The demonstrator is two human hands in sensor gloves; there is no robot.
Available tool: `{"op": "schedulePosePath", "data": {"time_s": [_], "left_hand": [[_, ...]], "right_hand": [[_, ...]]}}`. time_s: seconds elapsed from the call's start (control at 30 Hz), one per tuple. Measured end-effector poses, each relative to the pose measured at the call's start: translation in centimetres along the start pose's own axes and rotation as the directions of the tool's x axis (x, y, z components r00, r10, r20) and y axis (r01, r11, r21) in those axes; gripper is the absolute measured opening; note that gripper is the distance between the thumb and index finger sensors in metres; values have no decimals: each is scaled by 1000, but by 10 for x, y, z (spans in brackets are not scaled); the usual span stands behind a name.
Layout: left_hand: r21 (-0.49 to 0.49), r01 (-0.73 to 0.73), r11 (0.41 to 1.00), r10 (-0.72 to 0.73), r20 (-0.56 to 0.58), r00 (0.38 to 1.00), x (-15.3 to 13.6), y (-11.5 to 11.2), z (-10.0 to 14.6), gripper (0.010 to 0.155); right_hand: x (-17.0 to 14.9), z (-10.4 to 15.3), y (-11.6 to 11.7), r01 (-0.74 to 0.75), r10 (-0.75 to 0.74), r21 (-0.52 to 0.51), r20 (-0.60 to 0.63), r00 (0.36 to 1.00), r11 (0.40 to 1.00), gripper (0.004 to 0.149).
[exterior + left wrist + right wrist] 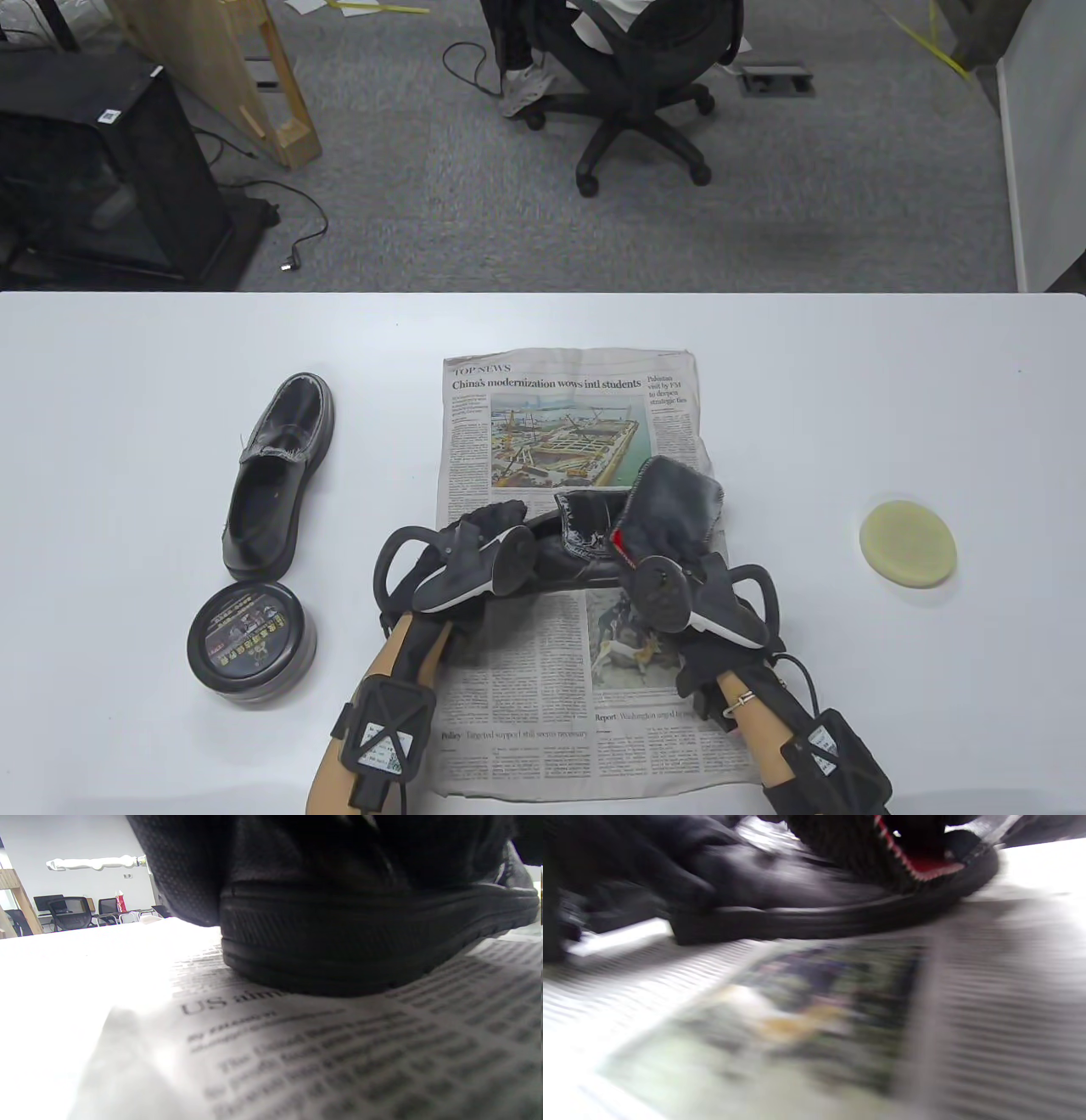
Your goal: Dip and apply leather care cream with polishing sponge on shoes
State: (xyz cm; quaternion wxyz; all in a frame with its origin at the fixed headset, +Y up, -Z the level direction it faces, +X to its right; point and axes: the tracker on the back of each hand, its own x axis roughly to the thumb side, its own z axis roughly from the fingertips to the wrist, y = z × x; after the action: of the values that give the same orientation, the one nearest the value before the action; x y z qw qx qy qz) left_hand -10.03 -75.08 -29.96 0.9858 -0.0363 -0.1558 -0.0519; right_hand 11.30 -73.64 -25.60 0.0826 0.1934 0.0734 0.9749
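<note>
Shoe [585,543] on newspaper [543,679], L hand [484,543] fingers gripping heel; cream tin [252,643] lidded.

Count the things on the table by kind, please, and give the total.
Shoes: 2, one on the bare table, one on the newspaper under both hands
Cream tin: 1
Sponge: 1
Newspaper: 1
Polishing mitt: 1, on the right hand
Total: 6

— What's lying across the white table [127,390]?
— A newspaper [560,679] is spreading flat at its middle.
— And beyond?
— A black office chair [645,85] is standing on grey carpet [848,187], a dark cabinet [110,178] sitting far left.
</note>
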Motion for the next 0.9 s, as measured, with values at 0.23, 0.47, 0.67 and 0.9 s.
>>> {"op": "schedulePosePath", "data": {"time_s": [0.23,0.47,0.67,0.9], "left_hand": [[-10,-5,1000,5,-3,1000,-1,0,0,90],[10,-27,1000,27,-8,1000,-2,-1,1,90],[10,-24,1000,24,-19,1000,-2,-1,1,90],[5,-21,1000,22,-13,1000,-1,-1,0,87]], "right_hand": [[29,-48,-11,117,-116,-53,23,993,992,56],[-19,-65,-6,69,-70,-15,-241,968,998,58],[-43,-27,0,-67,67,9,-266,962,998,58],[-7,4,8,-34,33,-23,-46,998,999,57]]}}
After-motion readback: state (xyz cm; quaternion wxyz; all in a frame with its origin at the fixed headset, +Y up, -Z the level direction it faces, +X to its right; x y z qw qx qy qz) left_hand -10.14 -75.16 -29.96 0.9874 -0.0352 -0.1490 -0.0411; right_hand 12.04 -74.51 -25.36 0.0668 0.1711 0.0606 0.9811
